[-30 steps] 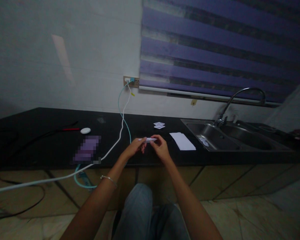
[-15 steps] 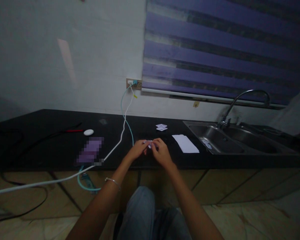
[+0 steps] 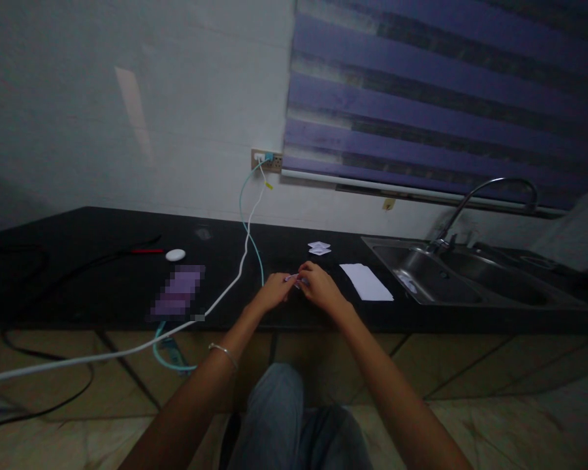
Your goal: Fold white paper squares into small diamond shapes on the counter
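A small piece of white folded paper (image 3: 291,279) is pinched between both hands just above the black countertop, mostly covered by the fingers. My left hand (image 3: 273,292) is closed on its left side. The fingers of my right hand (image 3: 317,285) bend over it from the right. Beyond the hands lies a white folded paper shape (image 3: 319,248) with pointed ends. To the right of my right hand rests a stack of white paper sheets (image 3: 366,282), slightly fanned.
A steel sink (image 3: 436,274) with a curved faucet (image 3: 490,186) is at the right. White cable (image 3: 232,281) and teal cable (image 3: 255,251) run from the wall outlet (image 3: 267,160) across the counter. On the left are a white oval object (image 3: 175,255) and a blurred purple rectangle (image 3: 179,290).
My right hand has shifted slightly up, its fingers now arched higher over the folded paper. My left hand stays nearly in place. The view has tilted a little.
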Demonstrator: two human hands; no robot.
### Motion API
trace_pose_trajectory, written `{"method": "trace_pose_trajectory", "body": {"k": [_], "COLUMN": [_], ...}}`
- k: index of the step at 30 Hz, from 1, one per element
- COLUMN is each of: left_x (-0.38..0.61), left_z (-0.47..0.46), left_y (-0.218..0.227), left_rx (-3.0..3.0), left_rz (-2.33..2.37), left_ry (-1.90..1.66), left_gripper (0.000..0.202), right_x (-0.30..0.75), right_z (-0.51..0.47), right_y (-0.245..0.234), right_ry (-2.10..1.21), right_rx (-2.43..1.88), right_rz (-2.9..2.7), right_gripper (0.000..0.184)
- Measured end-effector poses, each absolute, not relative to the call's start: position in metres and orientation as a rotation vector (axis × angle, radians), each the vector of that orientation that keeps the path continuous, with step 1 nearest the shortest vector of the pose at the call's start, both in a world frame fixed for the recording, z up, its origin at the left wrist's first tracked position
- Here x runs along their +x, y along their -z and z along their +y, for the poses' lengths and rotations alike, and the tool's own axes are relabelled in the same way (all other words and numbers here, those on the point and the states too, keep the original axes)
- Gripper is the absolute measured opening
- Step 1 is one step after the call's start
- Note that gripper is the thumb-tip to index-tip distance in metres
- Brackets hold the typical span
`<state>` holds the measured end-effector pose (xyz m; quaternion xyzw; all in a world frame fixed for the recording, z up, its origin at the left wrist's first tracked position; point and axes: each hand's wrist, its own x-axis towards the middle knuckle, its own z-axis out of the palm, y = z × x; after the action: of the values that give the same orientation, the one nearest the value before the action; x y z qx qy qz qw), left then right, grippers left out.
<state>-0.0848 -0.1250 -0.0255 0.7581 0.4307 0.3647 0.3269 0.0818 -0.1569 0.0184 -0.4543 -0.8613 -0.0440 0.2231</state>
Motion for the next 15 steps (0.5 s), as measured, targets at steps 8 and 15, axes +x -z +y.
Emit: {"method": "trace_pose_trajectory", "body": {"k": [8, 15], "left_x": [-0.082, -0.082], "left_z": [-0.126, -0.119], "left_y": [0.021, 0.028], "left_rx": [1.741, 1.710], "left_rz": [1.115, 1.120], "left_ry": [-1.033, -1.002], "left_gripper": [0.052, 0.044], "right_x": [0.102, 0.133], "right_z": [-0.128, -0.071], "right_y": [-0.020, -0.020], "right_ry": [0.252, 0.316], "right_rx": [-1.418, -1.708], "right_rz": [-2.441, -2.384], "right_gripper": [0.020, 0.027]}}
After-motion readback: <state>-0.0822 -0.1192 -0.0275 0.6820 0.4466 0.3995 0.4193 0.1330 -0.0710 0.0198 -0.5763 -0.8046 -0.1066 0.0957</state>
